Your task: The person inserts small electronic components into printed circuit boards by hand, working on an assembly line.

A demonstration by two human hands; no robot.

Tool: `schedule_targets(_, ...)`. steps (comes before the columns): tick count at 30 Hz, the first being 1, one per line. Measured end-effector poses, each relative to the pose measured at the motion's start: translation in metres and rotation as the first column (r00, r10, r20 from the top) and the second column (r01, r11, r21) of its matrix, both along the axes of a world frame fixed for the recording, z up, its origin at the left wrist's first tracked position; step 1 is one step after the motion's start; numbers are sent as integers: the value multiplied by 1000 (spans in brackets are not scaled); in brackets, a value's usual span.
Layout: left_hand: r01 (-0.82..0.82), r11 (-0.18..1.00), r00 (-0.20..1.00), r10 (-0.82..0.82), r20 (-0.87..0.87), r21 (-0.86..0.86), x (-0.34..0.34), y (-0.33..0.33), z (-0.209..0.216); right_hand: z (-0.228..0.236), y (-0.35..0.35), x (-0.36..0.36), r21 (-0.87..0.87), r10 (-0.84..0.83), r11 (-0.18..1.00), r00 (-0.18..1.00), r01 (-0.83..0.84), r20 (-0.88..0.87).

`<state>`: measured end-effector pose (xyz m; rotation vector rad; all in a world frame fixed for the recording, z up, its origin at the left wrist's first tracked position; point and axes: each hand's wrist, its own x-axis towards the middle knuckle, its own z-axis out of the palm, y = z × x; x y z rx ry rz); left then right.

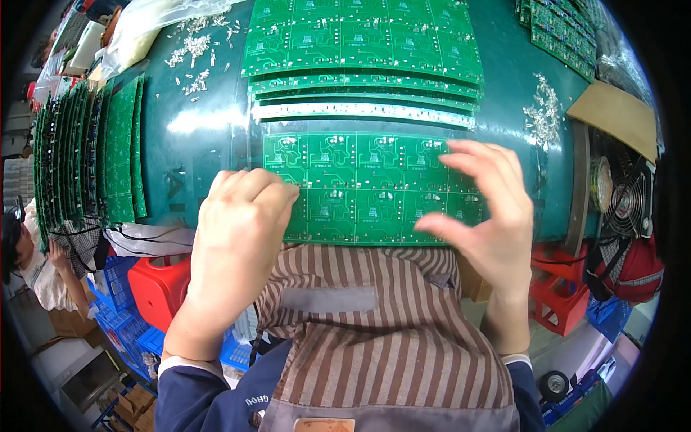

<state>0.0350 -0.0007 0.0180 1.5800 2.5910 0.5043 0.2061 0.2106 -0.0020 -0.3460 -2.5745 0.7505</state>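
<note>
A green circuit board panel (367, 191) lies flat at the table's near edge, right in front of me. Over its left edge, my left hand (241, 227) has its fingers curled and pressed together; whatever they pinch, if anything, is hidden. My right hand (497, 205) hovers by the panel's right end, thumb and fingers spread apart with nothing between them. Just beyond the panel rises a stack of similar green boards (360, 39). Small pale components lie in a loose pile (194, 50) at the far left and another pile (545, 115) at the right.
Upright boards (122, 151) stand in a row along the left side of the green table mat (205, 137). More boards (565, 36) are stacked at the far right, near a cardboard piece (619, 119) and a fan (630, 194). Red stools (160, 288) flank me. Another person (47, 266) sits at far left.
</note>
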Motion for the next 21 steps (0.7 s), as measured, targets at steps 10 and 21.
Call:
schedule_targets(10,-4,980,1000,9,-22,199,-3,-14,-16,11,-1,-26,-7,262,962,920,-272,292)
schedule_targets(21,-635,719,674,694,-251,283,-121,-112,-31,42,34,-55,174,330,920,934,-350,134)
